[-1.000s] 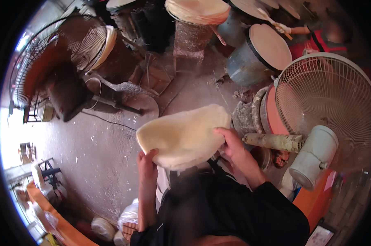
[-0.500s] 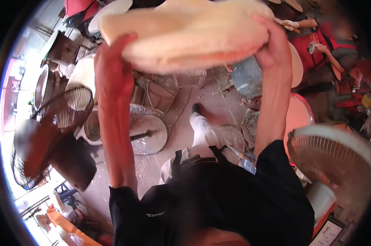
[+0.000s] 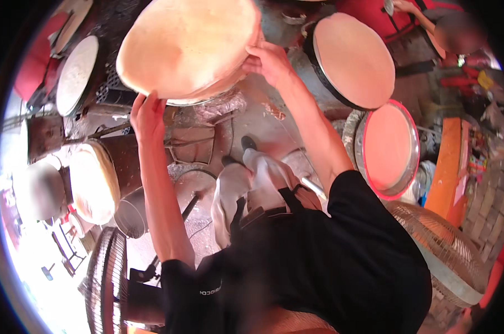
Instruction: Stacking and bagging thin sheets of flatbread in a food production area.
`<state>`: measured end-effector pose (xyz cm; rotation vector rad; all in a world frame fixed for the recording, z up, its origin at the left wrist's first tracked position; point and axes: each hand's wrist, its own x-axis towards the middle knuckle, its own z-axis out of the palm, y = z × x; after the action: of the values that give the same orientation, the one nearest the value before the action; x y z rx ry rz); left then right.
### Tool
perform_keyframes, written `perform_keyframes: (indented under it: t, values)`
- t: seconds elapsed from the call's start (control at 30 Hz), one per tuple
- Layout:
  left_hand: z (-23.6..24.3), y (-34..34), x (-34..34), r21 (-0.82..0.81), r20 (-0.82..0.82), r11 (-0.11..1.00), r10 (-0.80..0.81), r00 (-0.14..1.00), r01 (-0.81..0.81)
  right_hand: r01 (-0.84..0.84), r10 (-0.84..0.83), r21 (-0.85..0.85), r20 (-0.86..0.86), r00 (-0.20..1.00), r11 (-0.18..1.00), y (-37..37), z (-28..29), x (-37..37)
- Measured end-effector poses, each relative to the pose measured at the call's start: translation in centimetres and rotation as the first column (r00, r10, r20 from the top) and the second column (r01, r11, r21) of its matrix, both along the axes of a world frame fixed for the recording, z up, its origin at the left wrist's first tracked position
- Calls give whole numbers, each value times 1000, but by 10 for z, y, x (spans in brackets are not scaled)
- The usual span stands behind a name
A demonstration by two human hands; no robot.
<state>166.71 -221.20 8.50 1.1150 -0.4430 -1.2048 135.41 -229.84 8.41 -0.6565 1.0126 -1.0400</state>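
A thick stack of large, round, pale flatbreads point(image 3: 188, 47) spans the top of the view, its upper face toward me and browned in patches. My left hand point(image 3: 148, 118) grips its near left edge, thumb and fingers closed on the rim. On the right edge, my right hand point(image 3: 267, 64) is closed round the side of the layers. Beneath the stack, a pale rim and crumpled clear plastic point(image 3: 224, 107) show; whether the stack rests on them I cannot tell.
Right of my arm are a round griddle with a pale sheet point(image 3: 352, 61) and a red-rimmed round tub point(image 3: 388, 150). Fans stand lower right point(image 3: 441, 250) and lower left point(image 3: 107, 284). Another flatbread stack point(image 3: 93, 181) is at left. A co-worker's hand point(image 3: 406, 6) holds a small metal cup.
The flatbread stack has moved left and tipped so its upper face shows. My view has turned, bringing the griddle and the left-hand flatbread stack more fully into sight. Both hands keep their hold.
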Motion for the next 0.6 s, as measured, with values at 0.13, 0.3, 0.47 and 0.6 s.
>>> perform_keyframes:
  t: [0.13, 0.3, 0.47, 0.6]
  values:
    - [-6, 30, -20, 55, 28, 998, 16, 999, -17, 250, -269, -101, -397, 877, 963, 53, -18, -67]
    - [-58, 113, -18, 263, -38, 955, -135, 990, 140, 278, -427, -346, -845, 323, 896, 67, -33, -187]
    - [-119, 151, -13, 431, -112, 851, -281, 953, 302, 514, -406, -431, -898, -168, 741, 33, -35, -365]
    - [-153, 167, 8, 594, -87, 777, -196, 977, 209, 493, -139, -217, -972, -189, 843, 18, -62, -480]
